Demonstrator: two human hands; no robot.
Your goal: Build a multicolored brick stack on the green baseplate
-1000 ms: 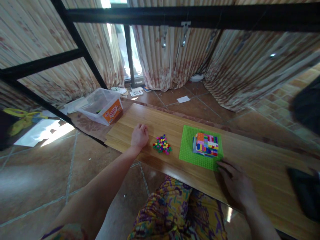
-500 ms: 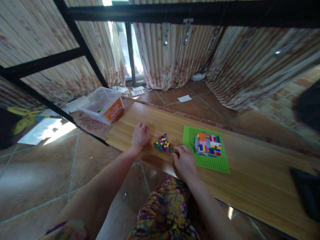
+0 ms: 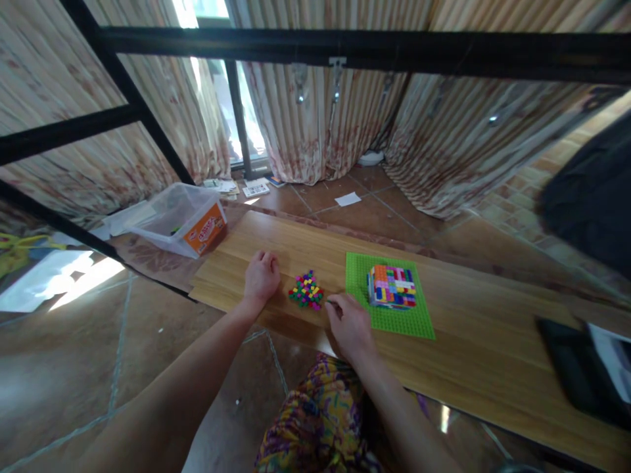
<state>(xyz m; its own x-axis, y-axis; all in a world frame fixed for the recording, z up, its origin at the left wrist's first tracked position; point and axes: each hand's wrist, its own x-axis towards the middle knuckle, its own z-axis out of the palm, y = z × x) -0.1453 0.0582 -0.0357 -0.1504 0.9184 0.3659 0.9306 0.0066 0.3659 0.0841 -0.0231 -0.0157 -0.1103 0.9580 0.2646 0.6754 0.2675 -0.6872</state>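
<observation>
2 bare hands are noted at a wooden desk (image 3: 483, 328). The left hand (image 3: 262, 274) is rested on the desk top, its fingers curled inward; whether anything is held inside cannot be told. The pile of small coloured bricks (image 3: 306, 291) is located on the desk between the 2 hands. The right hand (image 3: 350, 320) is placed just beside the pile's right edge, its thumb and forefinger drawn narrow; whether a brick is gripped cannot be determined. A multicoloured brick block (image 3: 393, 287) is seated on a green baseplate (image 3: 357, 282), to the right of the pile. A clear plastic bin (image 3: 167, 242), marked with an orange label (image 3: 206, 228), is positioned beyond the desk's left end. A dark flat object (image 3: 574, 368) is observed toward the right end.
</observation>
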